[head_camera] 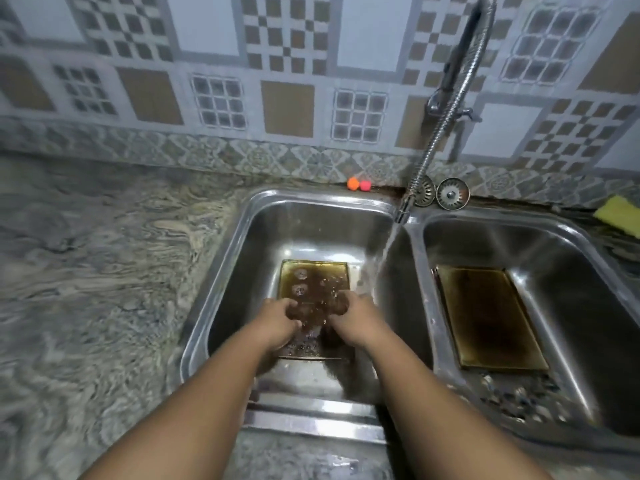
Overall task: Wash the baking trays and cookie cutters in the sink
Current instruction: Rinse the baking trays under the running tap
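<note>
Trays are stiff, thin metal, wet and probably slippery, so grip a rim. One baking tray (pixel 313 271) lies flat in the left sink (pixel 311 209). Your left hand (pixel 277 318) and right hand (pixel 353 315) curl over it; whether they grip anything, you cannot tell. Cookie cutters there look blurry.

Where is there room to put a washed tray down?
The counter left of the left basin is bare. Both basins are crowded: each holds a tray, with both hands in the left. A sponge sits far right.
</note>
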